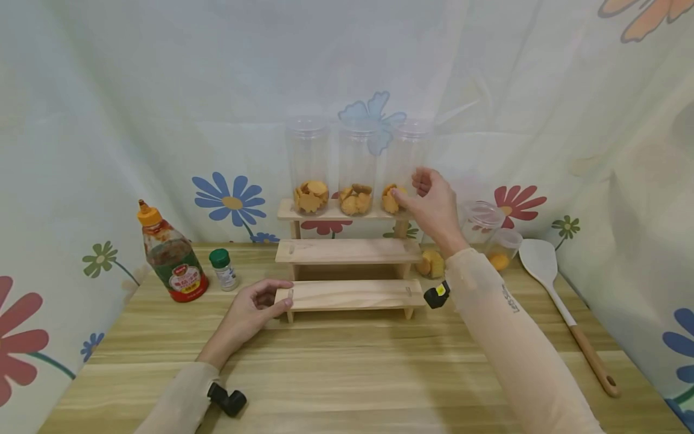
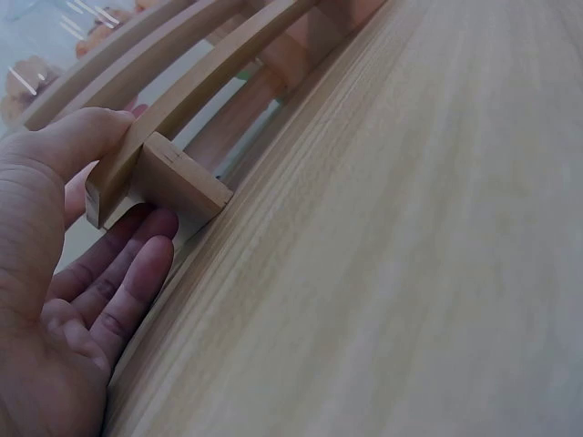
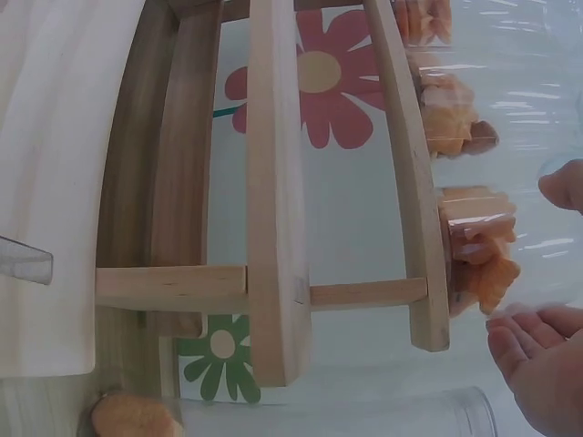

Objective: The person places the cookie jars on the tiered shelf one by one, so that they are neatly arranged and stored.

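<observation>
A flower-printed curtain (image 1: 238, 72) is hanging behind a wood-grain table (image 1: 325, 374), where a three-tier wooden rack (image 1: 347, 251) is standing. A person's left hand (image 1: 246, 316) is gripping the rack at the left end of its lowest tier—thumb lying on top, fingers curling below. On the rack's top tier, three clear jars with golden snacks (image 1: 356, 166) are standing upright in a row. The right hand (image 1: 436, 208) is reaching to the rightmost jar (image 1: 403, 154), half open, its thumb crossing the front and its fingers lying by the right side; whether it is actually holding the jar, one cannot tell. Left of the rack, a red-sauce bottle (image 1: 176, 265) and a green-capped shaker (image 1: 223, 270) are standing. Right of the rack, more clear jars (image 1: 482, 217) are sitting partly behind the right forearm—and a white spatula (image 1: 542, 262) is lying farther out.
</observation>
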A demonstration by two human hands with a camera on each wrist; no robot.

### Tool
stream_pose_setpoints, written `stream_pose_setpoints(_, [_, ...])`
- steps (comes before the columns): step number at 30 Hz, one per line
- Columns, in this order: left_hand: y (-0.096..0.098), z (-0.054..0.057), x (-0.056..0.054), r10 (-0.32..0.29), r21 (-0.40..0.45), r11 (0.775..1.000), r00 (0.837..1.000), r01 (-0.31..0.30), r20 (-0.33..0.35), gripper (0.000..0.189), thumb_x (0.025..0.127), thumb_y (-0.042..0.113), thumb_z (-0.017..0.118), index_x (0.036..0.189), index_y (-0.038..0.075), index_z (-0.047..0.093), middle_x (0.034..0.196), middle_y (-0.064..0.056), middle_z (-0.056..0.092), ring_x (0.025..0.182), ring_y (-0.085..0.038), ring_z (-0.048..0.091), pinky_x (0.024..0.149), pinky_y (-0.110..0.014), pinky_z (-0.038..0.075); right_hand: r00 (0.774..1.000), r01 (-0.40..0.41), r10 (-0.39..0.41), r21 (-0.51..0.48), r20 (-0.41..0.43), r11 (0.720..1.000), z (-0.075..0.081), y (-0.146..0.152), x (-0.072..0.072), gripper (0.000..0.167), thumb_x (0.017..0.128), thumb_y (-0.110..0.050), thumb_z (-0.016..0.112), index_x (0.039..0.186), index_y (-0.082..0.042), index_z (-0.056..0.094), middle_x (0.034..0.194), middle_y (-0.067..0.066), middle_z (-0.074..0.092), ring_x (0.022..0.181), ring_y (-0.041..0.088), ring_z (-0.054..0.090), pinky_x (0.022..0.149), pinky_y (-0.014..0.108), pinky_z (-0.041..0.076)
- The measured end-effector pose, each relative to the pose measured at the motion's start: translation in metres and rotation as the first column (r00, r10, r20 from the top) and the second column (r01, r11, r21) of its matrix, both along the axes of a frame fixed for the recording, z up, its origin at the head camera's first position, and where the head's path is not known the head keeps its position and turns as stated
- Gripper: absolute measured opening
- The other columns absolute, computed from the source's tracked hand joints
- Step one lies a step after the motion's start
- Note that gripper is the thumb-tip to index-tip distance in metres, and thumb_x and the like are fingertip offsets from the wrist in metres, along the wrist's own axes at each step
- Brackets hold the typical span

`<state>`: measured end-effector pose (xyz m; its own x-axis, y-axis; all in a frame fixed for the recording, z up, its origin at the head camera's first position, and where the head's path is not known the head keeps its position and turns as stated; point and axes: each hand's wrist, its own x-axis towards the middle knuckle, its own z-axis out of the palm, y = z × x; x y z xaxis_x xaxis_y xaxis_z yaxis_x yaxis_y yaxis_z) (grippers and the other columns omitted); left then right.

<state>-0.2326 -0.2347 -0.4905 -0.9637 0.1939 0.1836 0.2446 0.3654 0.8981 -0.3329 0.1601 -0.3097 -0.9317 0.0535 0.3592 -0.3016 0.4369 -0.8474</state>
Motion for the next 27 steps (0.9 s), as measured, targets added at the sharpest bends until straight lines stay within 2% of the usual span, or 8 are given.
stream_pose_setpoints(7, [0.000, -0.002, -0.001, -0.004, 0.000, 1.000, 1.000, 0.004, 0.003, 0.037, 0.103, 0.029, 0.085, 0.138, 0.018, 0.077, 0.118, -0.011, 0.071, 0.095, -0.024, 0.064, 0.081, -0.029, 0.054, 0.999, 0.015, -0.016, -0.014, -0.040, 1.000, 0.002, 0.008, 0.016, 0.083, 0.100, -0.032, 0.087, 0.166, -0.003, 0.046, 0.162, 0.014, 0.057, 0.149, 0.029, 0.055, 0.126, 0.042, 0.042])
stream_pose_setpoints(14, [-0.002, -0.003, -0.002, 0.000, -0.002, 1.000, 1.000, 0.000, -0.003, 0.036, 0.103, 0.028, 0.085, 0.137, 0.019, 0.077, 0.120, -0.011, 0.072, 0.095, -0.024, 0.065, 0.080, -0.029, 0.054, 0.986, 0.005, -0.030, -0.149, -0.167, 0.989, 0.004, 0.024, 0.036, 0.078, 0.098, -0.022, 0.088, 0.163, 0.000, 0.049, 0.157, 0.019, 0.059, 0.146, 0.033, 0.057, 0.125, 0.040, 0.043])
stream_pose_setpoints(17, [-0.001, -0.003, -0.001, 0.001, -0.001, 1.000, 1.000, -0.001, 0.000, 0.036, 0.103, 0.028, 0.085, 0.137, 0.019, 0.077, 0.121, -0.011, 0.073, 0.096, -0.024, 0.066, 0.081, -0.029, 0.055, 0.975, 0.034, -0.075, -0.195, -0.209, 0.980, 0.001, 0.036, 0.047, 0.074, 0.097, -0.016, 0.087, 0.161, -0.001, 0.053, 0.155, 0.019, 0.061, 0.144, 0.032, 0.059, 0.124, 0.039, 0.043])
stream_pose_setpoints(22, [0.000, -0.002, -0.001, 0.001, -0.007, 1.000, 1.000, -0.001, 0.005, 0.036, 0.103, 0.028, 0.085, 0.137, 0.018, 0.077, 0.118, -0.011, 0.072, 0.096, -0.025, 0.066, 0.081, -0.029, 0.055, 0.956, 0.120, -0.172, -0.217, -0.238, 0.969, -0.003, 0.060, 0.062, 0.071, 0.096, -0.014, 0.088, 0.159, -0.008, 0.057, 0.151, 0.013, 0.065, 0.142, 0.026, 0.061, 0.122, 0.035, 0.045])
stream_pose_setpoints(27, [0.000, -0.001, -0.001, 0.001, -0.004, 1.000, 1.000, -0.001, 0.000, 0.036, 0.103, 0.027, 0.085, 0.137, 0.017, 0.077, 0.117, -0.011, 0.072, 0.096, -0.024, 0.067, 0.081, -0.029, 0.055, 0.948, 0.141, -0.203, -0.251, -0.245, 0.958, -0.007, 0.085, 0.073, 0.068, 0.097, -0.014, 0.086, 0.159, -0.014, 0.058, 0.151, 0.005, 0.065, 0.141, 0.022, 0.060, 0.121, 0.033, 0.043])
